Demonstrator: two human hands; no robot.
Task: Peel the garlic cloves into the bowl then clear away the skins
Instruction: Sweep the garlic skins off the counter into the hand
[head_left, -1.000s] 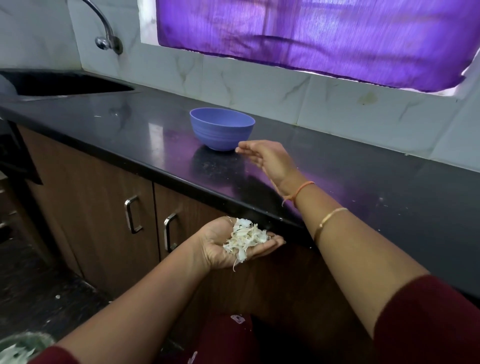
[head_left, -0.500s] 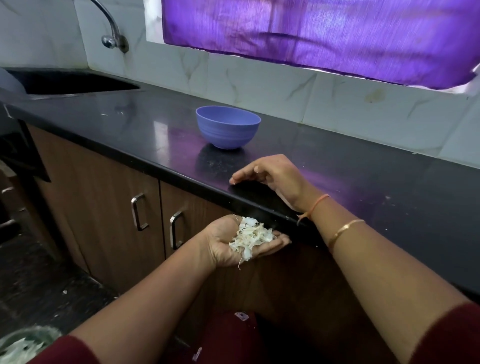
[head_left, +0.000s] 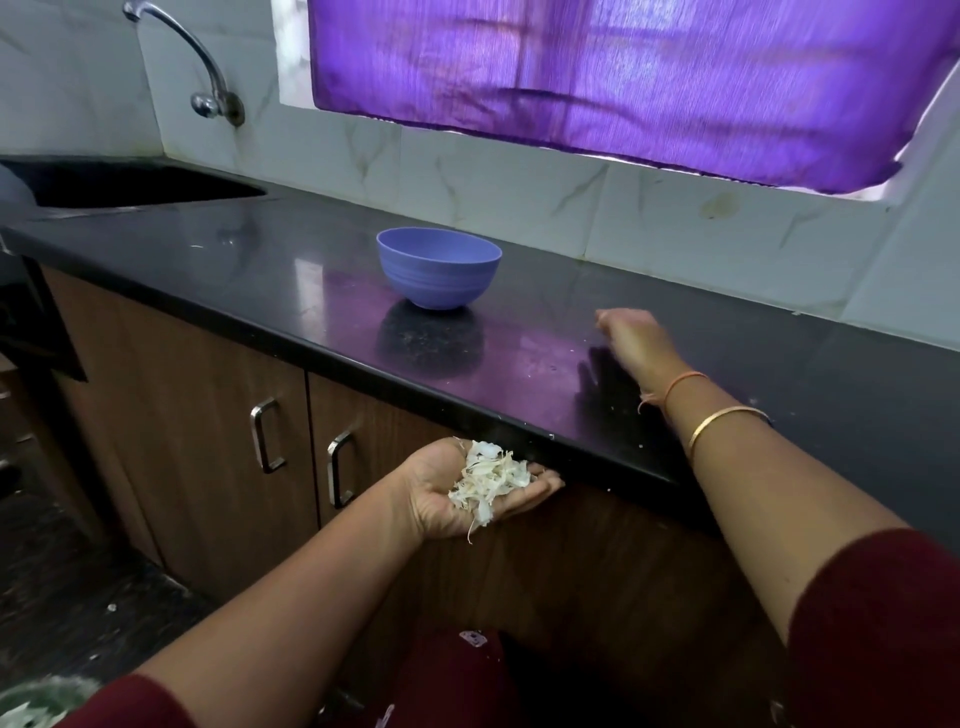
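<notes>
A blue bowl (head_left: 439, 269) stands on the black counter (head_left: 260, 270); its contents are hidden from this angle. My left hand (head_left: 447, 493) is cupped palm up just below the counter's front edge, holding a heap of white garlic skins (head_left: 488, 475). My right hand (head_left: 636, 340) hovers low over the counter to the right of the bowl, blurred, fingers loosely curled and pointing left, with nothing visible in it. A few tiny skin flecks (head_left: 550, 436) lie along the counter edge near it.
A dark sink (head_left: 130, 184) with a curved tap (head_left: 208, 98) sits at the far left. Wooden cabinet doors with metal handles (head_left: 265, 434) are below the counter. A bin with white skins (head_left: 31, 701) shows at the bottom left. A purple curtain hangs above.
My right hand swept from beside the bowl to the counter's front edge, then moved back out to the right. The left hand stayed cupped under the edge with the skins.
</notes>
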